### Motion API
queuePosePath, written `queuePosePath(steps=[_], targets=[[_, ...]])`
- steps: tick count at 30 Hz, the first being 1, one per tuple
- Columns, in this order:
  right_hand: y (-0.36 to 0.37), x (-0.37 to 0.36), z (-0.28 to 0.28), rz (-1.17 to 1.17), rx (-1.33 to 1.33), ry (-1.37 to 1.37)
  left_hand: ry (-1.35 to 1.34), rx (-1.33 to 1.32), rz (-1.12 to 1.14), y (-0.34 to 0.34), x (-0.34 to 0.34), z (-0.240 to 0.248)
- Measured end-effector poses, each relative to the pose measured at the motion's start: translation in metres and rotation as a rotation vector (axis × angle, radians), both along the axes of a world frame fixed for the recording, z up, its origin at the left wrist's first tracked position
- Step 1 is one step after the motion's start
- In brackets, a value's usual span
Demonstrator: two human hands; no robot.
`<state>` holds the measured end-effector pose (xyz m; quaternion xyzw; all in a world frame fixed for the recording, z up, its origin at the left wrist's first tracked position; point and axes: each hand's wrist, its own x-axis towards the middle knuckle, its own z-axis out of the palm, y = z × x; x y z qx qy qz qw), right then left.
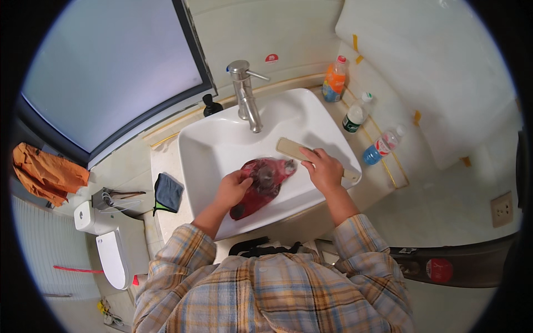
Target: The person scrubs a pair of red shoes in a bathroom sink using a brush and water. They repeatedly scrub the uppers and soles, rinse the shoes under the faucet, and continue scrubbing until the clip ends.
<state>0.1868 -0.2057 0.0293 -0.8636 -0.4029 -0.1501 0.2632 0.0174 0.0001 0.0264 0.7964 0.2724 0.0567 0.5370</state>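
Note:
In the white washbasin (202, 161) lies a crumpled, glossy dark red item (256, 194) with grey and dark patches; its kind is unclear. My left hand (232, 187) pinches its upper left edge between thumb and fingers. On the right, my right hand (323, 169) is closed around a flat beige long-handled brush (292, 149). The brush's wide end points up and left, just above the red item, while its handle end sticks out past my hand near the basin's right rim. Its underside is hidden.
A metal faucet (244, 91) rises at the basin's back, beside a black bottle (211, 105). Along the right stand an orange bottle (335, 80), a green-labelled bottle (355, 114) and a bottle with blue liquid (382, 147). A grey cloth (168, 192) lies on the left counter edge.

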Motion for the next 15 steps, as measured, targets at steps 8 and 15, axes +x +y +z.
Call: queuePosePath(steps=[8,15], targets=[[0.041,-0.049,-0.011,0.279,-0.209,0.39,0.202,0.583,-0.221,0.007,-0.07,0.011],[0.038,-0.021,-0.016,0.212,-0.484,0.375,0.114,0.833,-0.504,0.003,-0.067,0.0]])
